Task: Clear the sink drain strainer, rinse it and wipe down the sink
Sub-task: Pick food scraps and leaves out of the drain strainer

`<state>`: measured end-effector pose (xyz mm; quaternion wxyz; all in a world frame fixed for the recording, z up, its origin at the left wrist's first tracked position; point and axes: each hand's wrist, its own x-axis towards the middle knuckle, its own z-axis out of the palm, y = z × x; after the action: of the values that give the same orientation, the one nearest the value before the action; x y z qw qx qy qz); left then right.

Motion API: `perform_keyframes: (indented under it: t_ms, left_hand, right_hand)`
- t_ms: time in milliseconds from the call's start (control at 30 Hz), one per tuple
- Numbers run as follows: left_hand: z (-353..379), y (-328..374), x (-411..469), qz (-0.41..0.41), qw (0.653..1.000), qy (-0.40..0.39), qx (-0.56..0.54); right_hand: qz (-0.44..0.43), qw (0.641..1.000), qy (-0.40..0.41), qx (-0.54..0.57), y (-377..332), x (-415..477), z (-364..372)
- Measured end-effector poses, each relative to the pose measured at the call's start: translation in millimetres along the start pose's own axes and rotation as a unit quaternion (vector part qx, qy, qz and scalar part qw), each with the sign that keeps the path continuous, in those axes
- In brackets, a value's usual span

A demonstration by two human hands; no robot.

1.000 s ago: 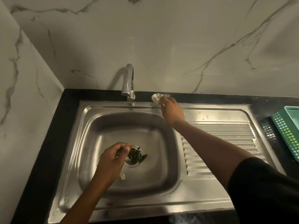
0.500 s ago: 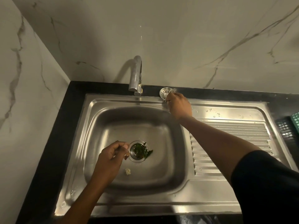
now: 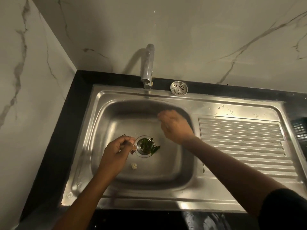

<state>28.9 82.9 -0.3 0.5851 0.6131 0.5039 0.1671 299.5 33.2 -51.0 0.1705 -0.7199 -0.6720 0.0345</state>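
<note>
Steel basin first: near its front, a pale scrap [image 3: 133,166] lies loose, and the left hand [image 3: 118,151] pinches some small debris beside the drain [image 3: 145,146], which is clogged with dark green leaves [image 3: 153,149]. Dropped bits could wash down the open hole. Farther back, the right hand [image 3: 174,126] hovers loosely curled, empty. The strainer [image 3: 179,87], round, slotted and shiny, rests on the sink's back edge beside the tap [image 3: 147,67].

Left hand [image 3: 117,151] near-left, fingers [image 3: 127,139] curled and pinched together, forearm reaching in from the near edge. Right hand [image 3: 175,126] further right, palm down, fingers loosely bent and blurred, holding nothing, black sleeve [image 3: 285,209] at the near right.
</note>
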Motion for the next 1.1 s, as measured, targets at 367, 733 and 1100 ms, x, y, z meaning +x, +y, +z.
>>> perform_keyframes:
  t_ms: [367, 733, 1100]
  left_hand:
    - [-15, -30, -14, -0.039, 0.999, -0.001, 0.014]
    - [-18, -51, -18, -0.050, 0.999, -0.003, 0.020]
    - [-22, -47, -11, -0.039, 0.999, -0.009, 0.032]
  right_hand:
    - [-0.052, 0.912, -0.404, -0.055, -29, -17, 108]
    - [-0.123, 0.866, -0.428, -0.228, -28, -16, 139]
    - [0.023, 0.903, -0.424, -0.065, -37, -38, 150]
